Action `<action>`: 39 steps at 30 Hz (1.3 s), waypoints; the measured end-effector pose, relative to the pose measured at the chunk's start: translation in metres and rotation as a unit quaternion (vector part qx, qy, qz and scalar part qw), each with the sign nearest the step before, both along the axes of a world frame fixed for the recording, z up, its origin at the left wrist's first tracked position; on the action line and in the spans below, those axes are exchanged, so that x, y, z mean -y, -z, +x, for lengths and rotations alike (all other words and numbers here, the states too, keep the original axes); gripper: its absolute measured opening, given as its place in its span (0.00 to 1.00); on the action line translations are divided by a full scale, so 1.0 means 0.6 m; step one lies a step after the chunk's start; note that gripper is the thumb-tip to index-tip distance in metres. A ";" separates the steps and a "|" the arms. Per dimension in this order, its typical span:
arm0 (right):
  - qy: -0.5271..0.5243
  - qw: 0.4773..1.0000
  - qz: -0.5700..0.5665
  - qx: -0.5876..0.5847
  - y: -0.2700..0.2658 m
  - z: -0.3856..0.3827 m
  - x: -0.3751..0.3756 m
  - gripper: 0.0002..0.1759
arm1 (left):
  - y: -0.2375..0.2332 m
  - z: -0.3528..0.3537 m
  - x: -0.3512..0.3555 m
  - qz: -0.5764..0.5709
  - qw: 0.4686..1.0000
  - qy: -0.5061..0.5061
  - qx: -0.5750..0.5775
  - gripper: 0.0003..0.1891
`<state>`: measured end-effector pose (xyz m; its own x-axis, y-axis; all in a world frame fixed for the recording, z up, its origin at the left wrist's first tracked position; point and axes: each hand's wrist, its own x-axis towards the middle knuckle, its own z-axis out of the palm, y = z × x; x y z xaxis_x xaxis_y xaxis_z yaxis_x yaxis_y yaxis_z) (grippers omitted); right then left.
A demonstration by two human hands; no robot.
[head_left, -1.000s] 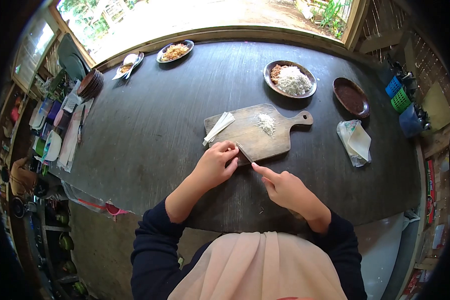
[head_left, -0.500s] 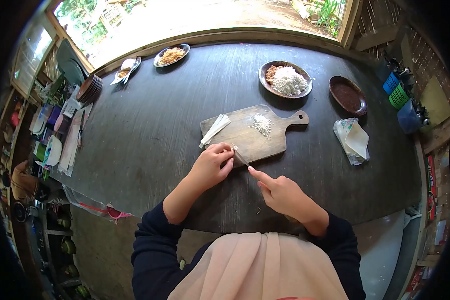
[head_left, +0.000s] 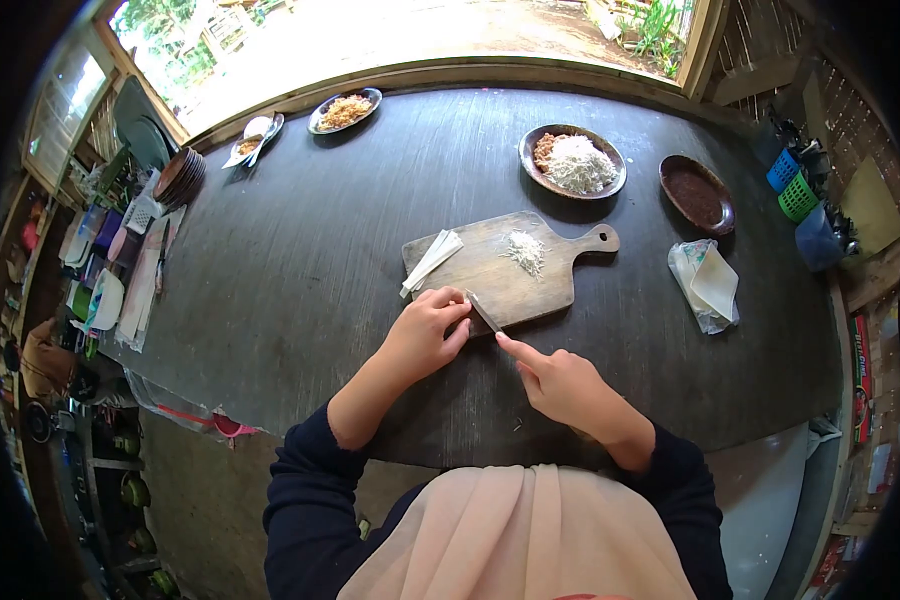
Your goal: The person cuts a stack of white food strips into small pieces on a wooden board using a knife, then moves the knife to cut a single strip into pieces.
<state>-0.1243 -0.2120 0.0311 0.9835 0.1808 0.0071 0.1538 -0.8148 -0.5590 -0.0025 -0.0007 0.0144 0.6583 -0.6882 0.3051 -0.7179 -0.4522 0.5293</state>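
A wooden cutting board (head_left: 530, 289) with a handle at its right lies before me. My left hand (head_left: 432, 325) is closed at the board's near edge, its fingertips pressed on something mostly hidden under them. In my right hand (head_left: 562, 385) is a small knife (head_left: 485, 313), its blade tip beside my left fingertips. White strips (head_left: 433, 262) lie on the board's left part, just beyond my left hand. A small pile of fine white shreds (head_left: 524, 252) sits near the middle right of the board.
Behind the board stands a plate of white shreds (head_left: 582, 165) and brown food. An oval brown dish (head_left: 697, 194) and a plastic packet (head_left: 706, 284) are at the right. Far left are a plate of orange-brown food (head_left: 345, 111), a small white dish (head_left: 252, 145) and stacked brown plates (head_left: 179, 177).
The knife blade has shifted slightly at my left fingertips, and a small white bit seen there before no longer shows. Both hands stay almost in place.
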 end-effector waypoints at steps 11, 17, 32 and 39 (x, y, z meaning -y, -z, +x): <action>-0.005 0.998 0.056 -0.010 -0.008 -0.005 0.009 0.23 | 0.005 0.003 0.000 -0.003 1.000 -0.002 -0.001 0.13; -0.012 0.998 0.062 -0.007 -0.011 -0.007 0.011 0.23 | 0.008 0.002 0.001 -0.027 0.999 -0.002 0.017 0.11; 0.001 1.000 0.020 -0.007 0.001 0.006 0.002 0.25 | 0.006 0.006 0.000 0.004 1.000 0.000 0.001 0.12; -0.004 1.000 0.009 -0.016 -0.009 -0.008 0.012 0.24 | 0.008 0.003 -0.002 -0.007 1.000 -0.003 -0.003 0.13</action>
<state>-0.1288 -0.2193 0.0367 0.9819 0.1881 -0.0208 0.1415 -0.8032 -0.5787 -0.0008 0.0003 0.0094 0.6639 -0.6802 0.3107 -0.7121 -0.4479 0.5407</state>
